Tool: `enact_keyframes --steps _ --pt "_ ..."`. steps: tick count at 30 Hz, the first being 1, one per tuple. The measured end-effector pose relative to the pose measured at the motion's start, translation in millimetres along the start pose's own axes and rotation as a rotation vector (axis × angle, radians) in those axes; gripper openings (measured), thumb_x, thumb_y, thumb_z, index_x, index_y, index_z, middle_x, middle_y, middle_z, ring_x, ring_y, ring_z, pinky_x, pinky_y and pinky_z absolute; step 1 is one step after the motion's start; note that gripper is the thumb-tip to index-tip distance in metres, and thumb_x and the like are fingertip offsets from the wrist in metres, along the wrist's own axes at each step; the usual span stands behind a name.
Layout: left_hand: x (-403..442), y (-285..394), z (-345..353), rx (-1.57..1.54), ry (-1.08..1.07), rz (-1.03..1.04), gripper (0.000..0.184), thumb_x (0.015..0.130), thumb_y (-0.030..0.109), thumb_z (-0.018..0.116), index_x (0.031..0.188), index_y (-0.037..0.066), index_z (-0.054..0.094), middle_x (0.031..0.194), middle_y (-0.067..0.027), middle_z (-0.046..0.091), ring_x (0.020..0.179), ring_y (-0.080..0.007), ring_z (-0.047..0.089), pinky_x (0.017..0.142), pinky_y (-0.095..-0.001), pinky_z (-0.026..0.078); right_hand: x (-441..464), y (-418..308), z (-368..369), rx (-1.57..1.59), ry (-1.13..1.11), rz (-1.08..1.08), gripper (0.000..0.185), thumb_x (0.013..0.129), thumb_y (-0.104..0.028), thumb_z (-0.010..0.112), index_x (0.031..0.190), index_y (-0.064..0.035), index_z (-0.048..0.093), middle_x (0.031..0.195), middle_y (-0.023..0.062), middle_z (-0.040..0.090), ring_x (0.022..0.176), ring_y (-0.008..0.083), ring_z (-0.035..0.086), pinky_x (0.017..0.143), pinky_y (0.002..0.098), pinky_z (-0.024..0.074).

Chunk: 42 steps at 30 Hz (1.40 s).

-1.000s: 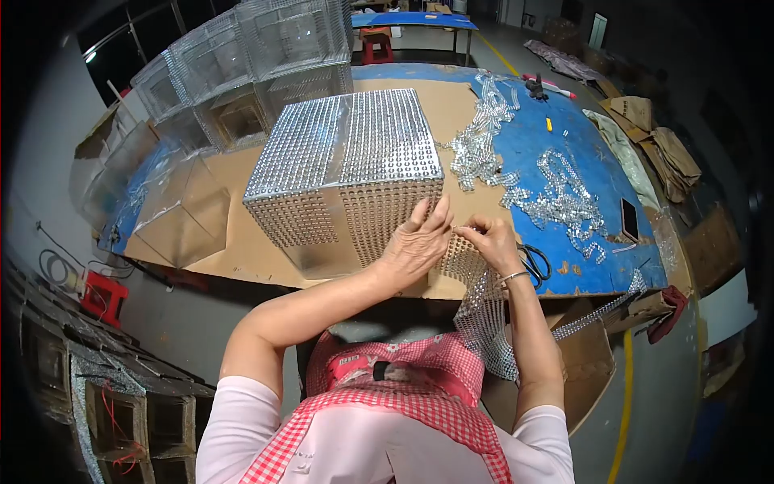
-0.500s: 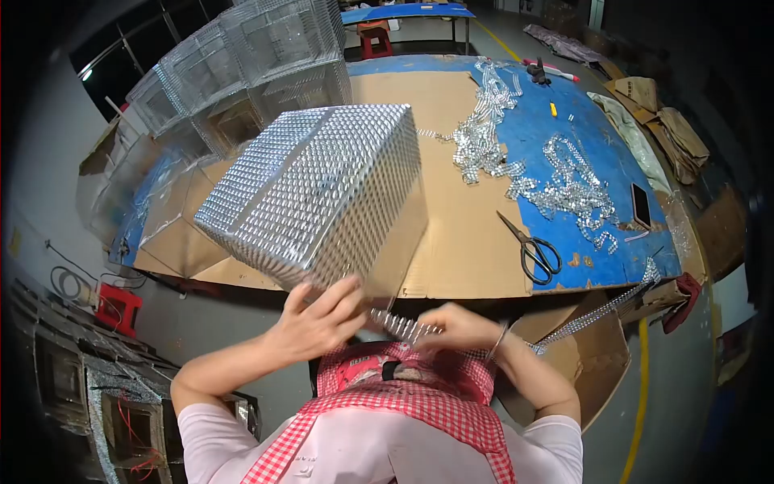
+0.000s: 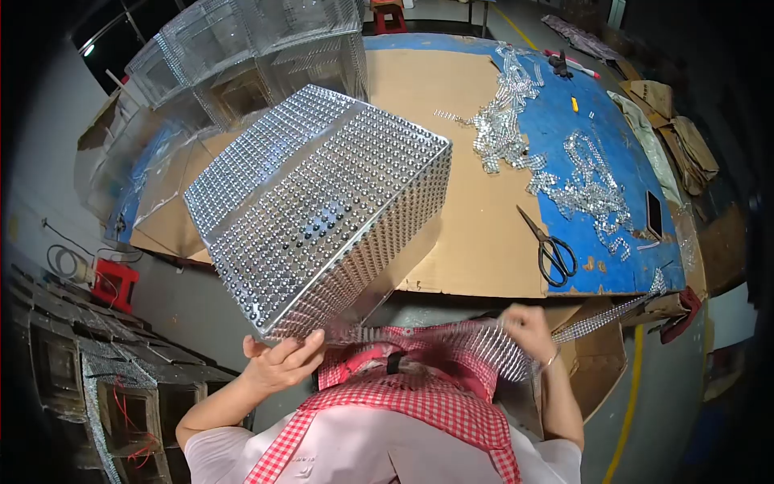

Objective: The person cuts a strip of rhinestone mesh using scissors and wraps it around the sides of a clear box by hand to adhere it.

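Note:
A clear box [image 3: 322,210] covered in rows of silver rhinestones leans tilted over the table's front edge, with a smooth bare band across its upper face. My left hand [image 3: 286,363] is closed on its lower front corner; the fingertips are partly hidden there. From that corner a rhinestone strip [image 3: 496,345] stretches to the right in front of my apron. My right hand [image 3: 528,331] pinches the strip, its fingers closed, off the table's front edge. More strip [image 3: 605,317] runs from near that hand up to the table's right corner.
Black-handled scissors [image 3: 552,250] lie on the cardboard sheet [image 3: 476,258]. Tangled rhinestone strips [image 3: 584,189] and a phone [image 3: 654,214] rest on the blue tabletop [image 3: 556,121]. Clear boxes [image 3: 234,64] are stacked at the back left. Below right is an open carton [image 3: 597,363].
My right hand has moved right and drawn the strip out longer. The box has turned and its lower corner has shifted left, my left hand with it. The view has shifted slightly.

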<state>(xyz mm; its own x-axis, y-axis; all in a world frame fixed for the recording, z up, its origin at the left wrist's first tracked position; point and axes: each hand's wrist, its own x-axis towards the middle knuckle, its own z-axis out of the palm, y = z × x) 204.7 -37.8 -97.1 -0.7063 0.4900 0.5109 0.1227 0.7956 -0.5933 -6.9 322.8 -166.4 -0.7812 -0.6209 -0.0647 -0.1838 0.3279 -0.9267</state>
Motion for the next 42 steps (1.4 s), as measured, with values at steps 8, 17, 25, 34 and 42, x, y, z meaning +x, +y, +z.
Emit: enact_keyframes --steps 8,17,25,34,42 --pt "0 31 1 -0.456 0.052 -0.604 0.071 0.071 0.011 0.068 0.129 -0.001 0.028 0.132 -0.0246 0.031 0.118 -0.0414 0.035 0.098 -0.0543 0.023 148 -55 6 0.163 0.082 -0.164 0.038 0.077 -0.003 0.057 0.115 -0.0006 0.054 0.082 0.0016 0.06 0.072 0.0069 0.053 0.063 0.0213 0.0433" --pt "-16 10 15 -0.914 0.118 -0.65 0.067 0.067 0.002 0.068 0.126 -0.006 0.037 0.117 -0.0251 0.05 0.104 -0.0382 0.052 0.089 -0.0401 0.04 134 -94 2 0.133 0.013 -0.235 0.011 0.074 -0.006 0.056 0.07 0.0038 0.055 0.056 -0.0042 0.043 0.053 0.0027 0.039 0.046 0.0222 0.0298" --pt "7 -48 84 -1.336 0.131 -1.026 0.055 0.081 0.001 0.056 0.132 -0.002 0.035 0.125 -0.015 0.049 0.109 -0.0196 0.05 0.089 -0.0297 0.041 49 -99 -4 0.021 0.161 -0.147 0.036 0.067 0.001 0.06 0.103 0.0076 0.06 0.068 0.0027 0.061 0.058 0.0042 0.051 0.055 0.0195 0.0419" --pt "2 -17 119 -1.294 0.145 -1.182 0.041 0.088 0.005 0.048 0.127 -0.002 0.041 0.122 -0.0134 0.051 0.113 -0.0174 0.047 0.093 -0.0286 0.037 48 -90 24 0.058 0.267 -0.126 0.013 0.075 0.001 0.063 0.087 0.0038 0.057 0.06 -0.001 0.05 0.057 0.004 0.045 0.049 0.0196 0.036" --pt "8 -20 118 -1.57 0.289 -1.22 0.037 0.087 0.005 0.049 0.123 -0.004 0.045 0.112 -0.0099 0.057 0.104 -0.0133 0.052 0.088 -0.0259 0.04 -16 -113 45 -0.183 -0.371 -0.549 0.006 0.072 -0.009 0.067 0.071 -0.0033 0.066 0.059 0.007 0.057 0.05 0.0211 0.052 0.047 0.0293 0.0403"
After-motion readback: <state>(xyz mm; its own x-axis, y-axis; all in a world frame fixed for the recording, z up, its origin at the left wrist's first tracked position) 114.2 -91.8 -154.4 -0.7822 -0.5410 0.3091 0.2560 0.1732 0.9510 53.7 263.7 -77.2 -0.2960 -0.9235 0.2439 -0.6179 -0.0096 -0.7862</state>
